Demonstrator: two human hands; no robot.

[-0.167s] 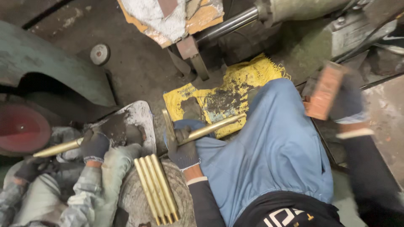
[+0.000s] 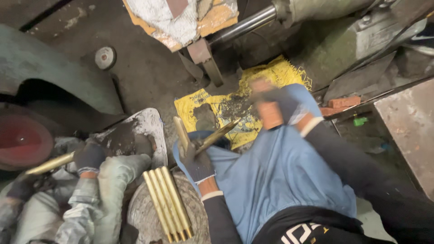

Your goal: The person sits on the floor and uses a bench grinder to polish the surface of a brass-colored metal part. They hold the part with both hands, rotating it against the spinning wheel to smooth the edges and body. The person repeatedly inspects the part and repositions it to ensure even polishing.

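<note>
Nearest the camera, four brass rods (image 2: 168, 204) lie side by side on a round stone block (image 2: 145, 216), long axes running from about five o'clock up to eleven o'clock. Just beyond, the gloved left hand (image 2: 197, 162) is closed around two more brass rods: one (image 2: 181, 133) stands nearly upright, tipped toward eleven o'clock, the other (image 2: 218, 134) slants toward two o'clock over the blue-clad knee (image 2: 275, 171). Farther on, the right hand (image 2: 275, 106), blurred, grips a reddish brick piece (image 2: 270, 115) above the yellow sack (image 2: 235, 108). At nine o'clock, a co-worker's gloved hand (image 2: 89, 156) holds another brass rod (image 2: 49, 163) pointing toward eight o'clock.
</note>
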